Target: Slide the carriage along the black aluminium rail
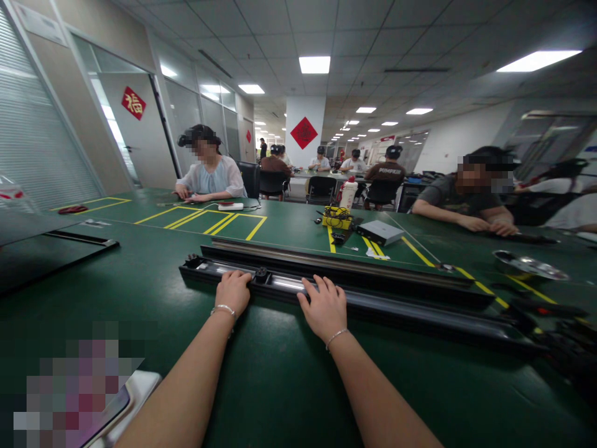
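A long black rail (373, 305), shaped like an open channel with a shiny inside, lies across the green table (275, 386). My left hand (233, 291) is closed over its near edge toward the left end, beside a small black round part (261, 274) seated in the channel. Farther right, my right hand (325, 305) rests on the same rail with its fingers spread. A second long dark rail (336, 264) lies right behind, roughly parallel. The undersides of my fingers are hidden.
A phone (109, 414) lies at the front left. Behind the rails are a yellow basket (336, 218) of cables, a white bottle (347, 194) and a grey box (380, 233). A metal bowl (532, 266) stands at right. One person sits across at left, another at right.
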Action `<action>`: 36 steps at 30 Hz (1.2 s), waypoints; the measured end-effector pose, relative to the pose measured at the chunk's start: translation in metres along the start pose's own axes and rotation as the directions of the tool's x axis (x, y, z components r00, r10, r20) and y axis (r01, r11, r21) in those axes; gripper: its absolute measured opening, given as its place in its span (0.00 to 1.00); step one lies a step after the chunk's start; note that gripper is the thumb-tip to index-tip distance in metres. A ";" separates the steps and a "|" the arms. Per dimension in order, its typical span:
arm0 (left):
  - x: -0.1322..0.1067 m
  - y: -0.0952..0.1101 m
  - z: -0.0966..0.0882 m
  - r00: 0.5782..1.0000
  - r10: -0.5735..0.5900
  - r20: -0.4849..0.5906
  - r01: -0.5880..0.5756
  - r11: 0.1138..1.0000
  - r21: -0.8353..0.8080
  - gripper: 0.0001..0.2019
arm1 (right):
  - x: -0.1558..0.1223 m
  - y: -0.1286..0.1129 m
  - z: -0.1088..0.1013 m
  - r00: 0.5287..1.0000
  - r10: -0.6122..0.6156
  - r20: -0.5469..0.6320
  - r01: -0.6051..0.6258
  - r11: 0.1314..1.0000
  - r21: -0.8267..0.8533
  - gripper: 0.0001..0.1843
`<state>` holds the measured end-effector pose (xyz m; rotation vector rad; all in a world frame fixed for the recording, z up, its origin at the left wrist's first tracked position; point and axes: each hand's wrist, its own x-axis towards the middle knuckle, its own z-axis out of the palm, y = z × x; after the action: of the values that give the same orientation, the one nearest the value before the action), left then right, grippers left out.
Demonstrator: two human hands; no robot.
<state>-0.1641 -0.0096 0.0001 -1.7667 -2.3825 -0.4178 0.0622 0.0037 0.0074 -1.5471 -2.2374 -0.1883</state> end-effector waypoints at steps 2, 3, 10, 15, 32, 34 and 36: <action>-0.001 0.001 0.000 1.000 -0.001 -0.006 0.001 1.000 0.003 0.17 | 0.000 0.000 0.000 1.000 0.001 0.003 -0.001 1.000 0.002 0.24; -0.001 0.002 -0.001 1.000 0.000 -0.009 0.000 1.000 0.004 0.17 | 0.000 0.000 0.000 1.000 0.001 0.000 -0.001 1.000 0.003 0.24; -0.002 0.004 -0.002 1.000 -0.005 0.005 0.005 1.000 0.007 0.18 | 0.000 0.000 0.000 1.000 -0.004 -0.004 0.005 1.000 0.005 0.24; -0.002 0.005 -0.004 0.999 -0.020 0.028 0.020 1.000 0.012 0.18 | 0.000 0.000 0.001 1.000 -0.005 -0.012 0.005 1.000 -0.005 0.24; -0.002 0.006 -0.003 0.999 0.016 0.034 -0.016 1.000 0.021 0.18 | 0.000 -0.001 -0.002 1.000 0.004 0.000 -0.004 1.000 0.003 0.24; -0.002 0.005 -0.003 0.999 0.016 0.034 -0.017 1.000 0.023 0.18 | 0.000 -0.002 -0.002 1.000 0.006 0.005 -0.006 1.000 0.005 0.24; -0.002 0.006 -0.003 0.999 0.016 0.037 -0.017 1.000 0.022 0.19 | 0.000 -0.001 -0.002 1.000 0.008 0.011 -0.008 1.000 0.003 0.24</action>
<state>-0.1584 -0.0107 0.0030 -1.7986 -2.3861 -0.3579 0.0614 0.0026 0.0098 -1.5597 -2.2386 -0.1744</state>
